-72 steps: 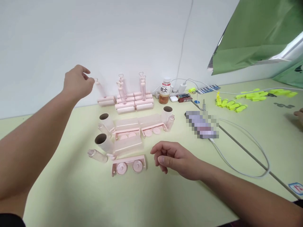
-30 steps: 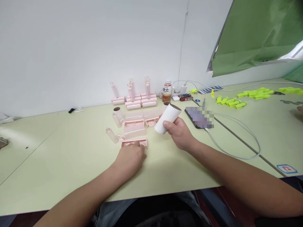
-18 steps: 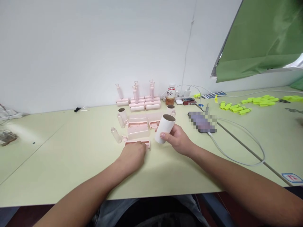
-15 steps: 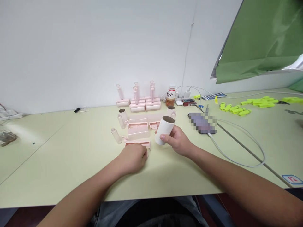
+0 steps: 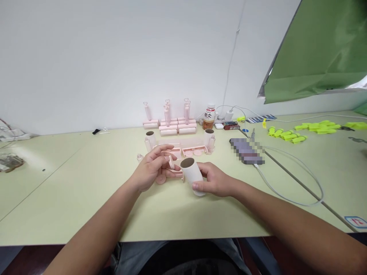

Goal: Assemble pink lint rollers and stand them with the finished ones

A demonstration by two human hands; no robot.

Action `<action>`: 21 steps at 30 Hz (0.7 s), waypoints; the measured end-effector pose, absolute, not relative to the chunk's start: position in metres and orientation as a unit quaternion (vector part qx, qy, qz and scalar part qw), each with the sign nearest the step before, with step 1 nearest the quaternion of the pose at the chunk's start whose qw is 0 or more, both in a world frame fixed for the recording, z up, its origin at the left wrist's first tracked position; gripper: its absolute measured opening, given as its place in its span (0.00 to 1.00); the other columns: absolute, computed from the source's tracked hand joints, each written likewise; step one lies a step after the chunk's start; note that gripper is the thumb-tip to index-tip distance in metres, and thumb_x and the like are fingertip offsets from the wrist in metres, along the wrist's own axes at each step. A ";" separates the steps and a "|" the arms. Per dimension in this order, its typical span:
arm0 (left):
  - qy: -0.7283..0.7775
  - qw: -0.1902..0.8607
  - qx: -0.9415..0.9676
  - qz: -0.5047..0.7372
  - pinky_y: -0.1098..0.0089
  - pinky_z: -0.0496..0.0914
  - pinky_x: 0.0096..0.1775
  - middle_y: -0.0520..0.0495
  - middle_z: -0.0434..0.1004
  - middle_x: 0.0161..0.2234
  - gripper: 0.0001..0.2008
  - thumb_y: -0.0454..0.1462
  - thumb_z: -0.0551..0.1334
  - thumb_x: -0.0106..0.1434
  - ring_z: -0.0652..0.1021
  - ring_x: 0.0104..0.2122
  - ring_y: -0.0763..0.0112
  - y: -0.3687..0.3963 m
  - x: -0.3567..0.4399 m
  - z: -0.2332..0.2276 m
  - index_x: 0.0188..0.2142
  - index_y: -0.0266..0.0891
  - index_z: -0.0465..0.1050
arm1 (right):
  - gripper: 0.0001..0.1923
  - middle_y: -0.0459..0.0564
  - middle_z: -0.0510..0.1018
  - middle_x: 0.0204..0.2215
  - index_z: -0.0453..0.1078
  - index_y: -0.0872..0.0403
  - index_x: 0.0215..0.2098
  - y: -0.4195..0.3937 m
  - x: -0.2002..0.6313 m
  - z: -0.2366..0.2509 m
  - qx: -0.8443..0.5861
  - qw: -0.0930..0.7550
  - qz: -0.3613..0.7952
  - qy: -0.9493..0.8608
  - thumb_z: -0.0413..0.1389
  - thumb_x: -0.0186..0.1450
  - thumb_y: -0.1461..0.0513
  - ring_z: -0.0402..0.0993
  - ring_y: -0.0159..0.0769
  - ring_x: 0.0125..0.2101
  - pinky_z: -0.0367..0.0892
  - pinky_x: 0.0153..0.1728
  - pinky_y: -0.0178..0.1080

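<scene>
Over the surface, holding white roll tilted, right hand's fingers wrapped around it; pinching pink disc in left hand's fingers, just beside roll, apart from it. By wall, seemingly finished: pink units. In front, not yet joined: open cases, upright rolls, second disc.

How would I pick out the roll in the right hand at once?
Find the pale green table, then the right hand over its near middle. In that hand is a white roll with a brown inside. It is hand-held and tilted, its open end up, whereas the two similar rolls farther back stand upright on the table.
</scene>
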State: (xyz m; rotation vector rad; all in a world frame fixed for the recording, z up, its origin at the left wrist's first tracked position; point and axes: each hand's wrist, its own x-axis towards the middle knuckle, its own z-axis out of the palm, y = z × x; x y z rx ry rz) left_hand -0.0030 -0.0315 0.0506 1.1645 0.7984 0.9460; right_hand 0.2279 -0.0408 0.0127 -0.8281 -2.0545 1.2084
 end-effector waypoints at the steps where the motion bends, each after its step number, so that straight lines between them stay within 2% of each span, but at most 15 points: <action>1: 0.355 0.661 0.507 0.424 0.71 0.72 0.26 0.50 0.78 0.33 0.16 0.40 0.66 0.58 0.80 0.26 0.68 -0.031 -0.002 0.049 0.46 0.42 0.69 | 0.22 0.43 0.64 0.27 0.69 0.56 0.38 -0.042 0.228 0.014 -0.306 0.283 0.454 -0.787 0.61 0.58 0.47 0.57 0.30 0.27 0.54 0.27 0.33; 4: 0.369 0.647 0.506 0.435 0.69 0.74 0.29 0.47 0.79 0.31 0.12 0.41 0.66 0.57 0.81 0.28 0.66 -0.030 0.001 0.043 0.38 0.38 0.71 | 0.21 0.42 0.63 0.26 0.68 0.56 0.36 -0.043 0.228 0.016 -0.301 0.247 0.452 -0.803 0.61 0.59 0.47 0.57 0.29 0.26 0.52 0.26 0.32; 8: 0.348 0.600 0.541 0.475 0.61 0.77 0.41 0.43 0.76 0.46 0.12 0.41 0.70 0.54 0.81 0.41 0.59 -0.031 0.004 0.038 0.31 0.36 0.71 | 0.21 0.42 0.64 0.26 0.67 0.56 0.33 -0.043 0.229 0.015 -0.303 0.239 0.442 -0.810 0.61 0.59 0.47 0.58 0.29 0.26 0.53 0.25 0.32; 10: 0.342 0.582 0.560 0.481 0.60 0.76 0.41 0.42 0.75 0.48 0.13 0.42 0.71 0.52 0.80 0.43 0.56 -0.033 0.005 0.036 0.29 0.36 0.70 | 0.21 0.43 0.65 0.26 0.68 0.56 0.35 -0.043 0.229 0.014 -0.301 0.240 0.439 -0.812 0.61 0.59 0.47 0.59 0.30 0.26 0.54 0.25 0.32; 17: 0.311 0.540 0.618 0.479 0.63 0.74 0.40 0.41 0.79 0.39 0.12 0.40 0.71 0.53 0.79 0.41 0.59 -0.037 0.008 0.034 0.27 0.37 0.71 | 0.22 0.43 0.65 0.27 0.67 0.56 0.38 -0.042 0.228 0.011 -0.306 0.245 0.442 -0.807 0.60 0.60 0.47 0.59 0.29 0.26 0.54 0.25 0.32; 21: 0.312 0.543 0.619 0.475 0.65 0.73 0.38 0.42 0.79 0.39 0.11 0.40 0.71 0.54 0.79 0.39 0.62 -0.038 0.010 0.034 0.26 0.37 0.71 | 0.21 0.43 0.64 0.27 0.67 0.56 0.37 -0.042 0.227 0.011 -0.304 0.245 0.453 -0.802 0.60 0.60 0.47 0.59 0.29 0.26 0.54 0.25 0.31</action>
